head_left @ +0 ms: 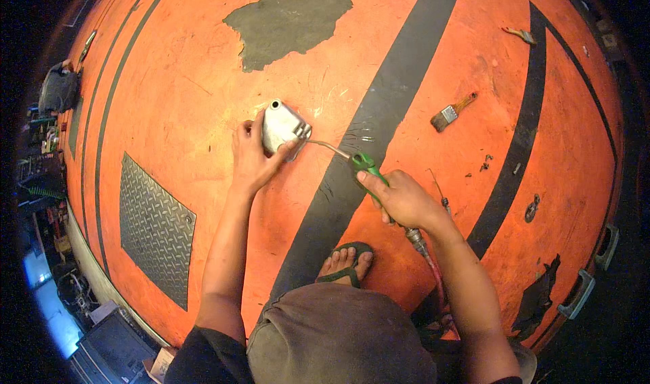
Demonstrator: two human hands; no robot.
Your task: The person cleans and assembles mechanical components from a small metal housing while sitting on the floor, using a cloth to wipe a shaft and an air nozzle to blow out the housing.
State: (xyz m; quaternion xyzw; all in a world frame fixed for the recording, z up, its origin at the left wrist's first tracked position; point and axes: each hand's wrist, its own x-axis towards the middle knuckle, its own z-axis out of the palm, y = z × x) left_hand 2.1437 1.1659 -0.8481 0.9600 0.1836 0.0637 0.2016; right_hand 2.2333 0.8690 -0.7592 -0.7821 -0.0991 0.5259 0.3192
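Observation:
My left hand grips a silvery cast-metal housing with a round hole at its top end, thumb on the near side and fingers along its left. My right hand is closed around a green air blow gun. The gun's thin bent metal nozzle reaches left, its tip at or very near the housing's right edge. From the gun's lower end a metal coupling joins a reddish hose that runs down beside my right forearm.
On the orange floor at right lie a paintbrush, another brush, several small metal parts and a dark metal piece. A tread plate is at left. My sandalled foot stands close below the gun.

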